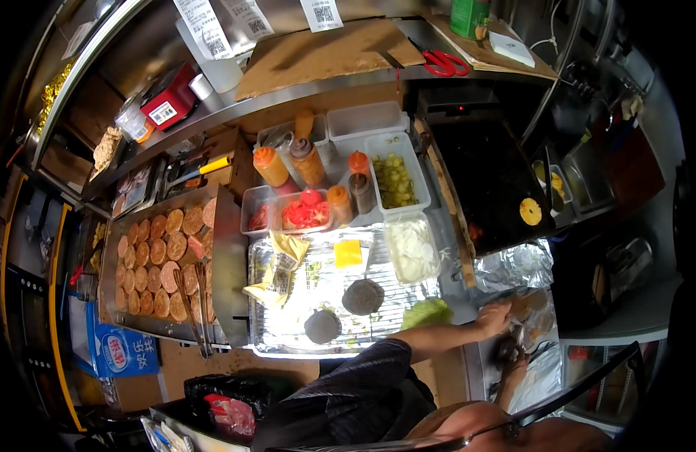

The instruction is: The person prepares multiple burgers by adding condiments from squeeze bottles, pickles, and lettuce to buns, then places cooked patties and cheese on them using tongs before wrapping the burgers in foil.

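At the right, my left hand grips the edge of a clear plastic bag with brown buns inside. Just below it, my right hand is beside a dark round thing, perhaps a dark bun; its fingers are partly hidden. Left of my arms lies a wire rack over a foil-lined tray. On it rest two dark grey bun halves, a lettuce leaf, a yellow cheese slice and a wrapped item in yellow printed paper.
A griddle with a pineapple ring stands at the upper right. Tubs of pickles, onion and tomato sit behind the rack near squeeze bottles. Left, tongs cross a pan of patties. Scissors lie overhead.
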Demonstrator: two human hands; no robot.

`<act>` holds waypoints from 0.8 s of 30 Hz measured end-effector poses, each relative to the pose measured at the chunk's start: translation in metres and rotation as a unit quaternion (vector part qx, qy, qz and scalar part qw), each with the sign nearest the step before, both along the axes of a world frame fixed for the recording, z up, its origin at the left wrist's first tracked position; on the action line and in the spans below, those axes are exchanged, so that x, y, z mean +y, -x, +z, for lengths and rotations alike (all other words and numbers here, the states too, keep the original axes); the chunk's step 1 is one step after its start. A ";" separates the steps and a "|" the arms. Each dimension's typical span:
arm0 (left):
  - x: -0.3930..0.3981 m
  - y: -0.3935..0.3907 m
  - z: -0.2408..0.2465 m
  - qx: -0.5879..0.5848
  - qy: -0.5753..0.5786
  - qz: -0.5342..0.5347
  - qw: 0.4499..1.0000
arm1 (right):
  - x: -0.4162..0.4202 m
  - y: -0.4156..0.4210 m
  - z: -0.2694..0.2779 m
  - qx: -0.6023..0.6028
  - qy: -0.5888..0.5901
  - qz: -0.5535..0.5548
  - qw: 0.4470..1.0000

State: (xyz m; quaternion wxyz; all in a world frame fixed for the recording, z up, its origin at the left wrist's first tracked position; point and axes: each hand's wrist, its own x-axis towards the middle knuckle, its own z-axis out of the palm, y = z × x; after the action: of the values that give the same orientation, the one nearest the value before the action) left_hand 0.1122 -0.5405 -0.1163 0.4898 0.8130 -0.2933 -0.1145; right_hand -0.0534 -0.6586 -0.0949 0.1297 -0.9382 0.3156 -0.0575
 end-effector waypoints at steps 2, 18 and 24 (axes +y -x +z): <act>0.000 0.000 0.009 0.057 0.008 0.028 0.998 | 0.000 -0.003 0.007 0.071 0.003 -0.009 0.997; 0.110 0.026 0.074 -0.058 -0.027 -0.192 0.979 | -0.020 -0.060 -0.082 -0.037 0.143 0.291 0.945; 0.275 0.037 0.130 -0.069 0.072 -0.008 0.995 | -0.025 -0.094 -0.092 -0.149 -0.119 0.347 0.918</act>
State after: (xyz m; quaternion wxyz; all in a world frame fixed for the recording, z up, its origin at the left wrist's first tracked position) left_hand 0.0748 -0.2657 0.0139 0.5248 0.7792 -0.3403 -0.0401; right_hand 0.0406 -0.6839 -0.1870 0.2976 -0.9471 -0.0484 -0.1098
